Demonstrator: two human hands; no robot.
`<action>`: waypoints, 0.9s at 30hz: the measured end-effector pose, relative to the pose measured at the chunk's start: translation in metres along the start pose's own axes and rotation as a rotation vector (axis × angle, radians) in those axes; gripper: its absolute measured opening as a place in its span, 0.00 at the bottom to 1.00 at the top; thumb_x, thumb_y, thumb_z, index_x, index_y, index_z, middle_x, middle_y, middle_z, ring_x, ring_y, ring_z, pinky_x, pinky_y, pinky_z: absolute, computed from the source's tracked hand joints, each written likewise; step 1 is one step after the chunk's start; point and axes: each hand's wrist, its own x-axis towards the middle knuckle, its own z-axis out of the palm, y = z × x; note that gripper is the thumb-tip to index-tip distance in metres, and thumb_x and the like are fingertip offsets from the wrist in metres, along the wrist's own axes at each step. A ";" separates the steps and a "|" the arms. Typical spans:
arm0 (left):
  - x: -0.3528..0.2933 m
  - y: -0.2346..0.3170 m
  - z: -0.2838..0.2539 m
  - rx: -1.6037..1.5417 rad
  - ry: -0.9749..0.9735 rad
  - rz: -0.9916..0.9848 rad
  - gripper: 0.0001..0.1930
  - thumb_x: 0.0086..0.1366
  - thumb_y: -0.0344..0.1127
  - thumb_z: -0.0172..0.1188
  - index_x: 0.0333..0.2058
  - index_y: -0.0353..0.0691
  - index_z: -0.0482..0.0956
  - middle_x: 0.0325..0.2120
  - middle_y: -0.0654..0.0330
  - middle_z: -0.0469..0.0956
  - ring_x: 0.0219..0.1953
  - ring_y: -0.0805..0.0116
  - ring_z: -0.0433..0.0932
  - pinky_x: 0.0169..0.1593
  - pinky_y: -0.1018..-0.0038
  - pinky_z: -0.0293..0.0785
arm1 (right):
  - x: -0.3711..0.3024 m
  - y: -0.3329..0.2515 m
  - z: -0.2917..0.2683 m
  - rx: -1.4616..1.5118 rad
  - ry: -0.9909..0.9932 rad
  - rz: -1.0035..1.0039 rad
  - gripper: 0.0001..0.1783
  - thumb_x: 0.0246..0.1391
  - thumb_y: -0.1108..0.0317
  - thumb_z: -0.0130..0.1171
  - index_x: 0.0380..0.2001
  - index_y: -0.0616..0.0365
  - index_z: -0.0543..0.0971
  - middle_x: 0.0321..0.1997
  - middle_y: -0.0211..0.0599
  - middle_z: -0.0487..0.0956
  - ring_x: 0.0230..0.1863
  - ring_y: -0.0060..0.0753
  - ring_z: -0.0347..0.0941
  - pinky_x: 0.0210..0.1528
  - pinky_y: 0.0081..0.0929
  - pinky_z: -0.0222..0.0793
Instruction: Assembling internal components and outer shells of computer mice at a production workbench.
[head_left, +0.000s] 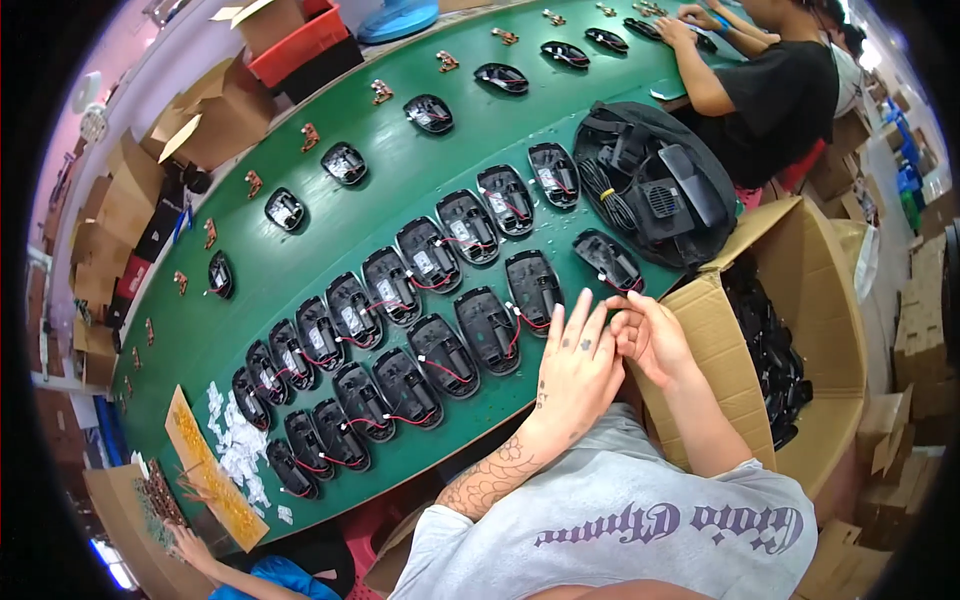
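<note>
Currently both hands meet low over the near edge of the green table point(455, 165). Left hand point(580, 365): back up, fingers straight and slightly spread, thumb hidden. Right hand point(655, 340): fingers bent, tips beside the left; whether they pinch anything, cannot tell. Nearest the left fingertips, a black shell point(535, 285); contact unclear. Just beyond the right fingers, a tilted end shell point(608, 262). Two rows of similar shells, red wires trailing, run off leftward. Black bag point(620, 125) past the end shell; open carton point(825, 330) of dark parts point(770, 350) right of the hands.
</note>
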 end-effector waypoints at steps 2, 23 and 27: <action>-0.006 0.001 -0.002 -0.050 0.039 0.022 0.18 0.54 0.32 0.64 0.46 0.40 0.80 0.55 0.50 0.72 0.65 0.49 0.63 0.67 0.48 0.56 | 0.000 -0.004 -0.006 -0.037 -0.061 0.036 0.21 0.67 0.54 0.48 0.39 0.62 0.79 0.30 0.36 0.81 0.25 0.25 0.77 0.31 0.18 0.76; -0.112 -0.058 -0.132 0.422 0.738 -0.077 0.14 0.59 0.25 0.57 0.44 0.37 0.82 0.43 0.54 0.81 0.49 0.56 0.79 0.60 0.54 0.69 | 0.022 0.004 0.038 -1.487 0.020 -1.046 0.16 0.52 0.72 0.61 0.46 0.59 0.80 0.52 0.38 0.76 0.58 0.45 0.65 0.62 0.40 0.60; -0.212 -0.110 -0.221 0.614 0.903 -0.824 0.20 0.65 0.34 0.55 0.55 0.35 0.74 0.56 0.46 0.72 0.61 0.49 0.67 0.65 0.59 0.59 | 0.023 0.005 0.034 -1.440 -0.056 -1.077 0.14 0.53 0.73 0.59 0.44 0.61 0.81 0.50 0.39 0.77 0.56 0.45 0.68 0.61 0.39 0.61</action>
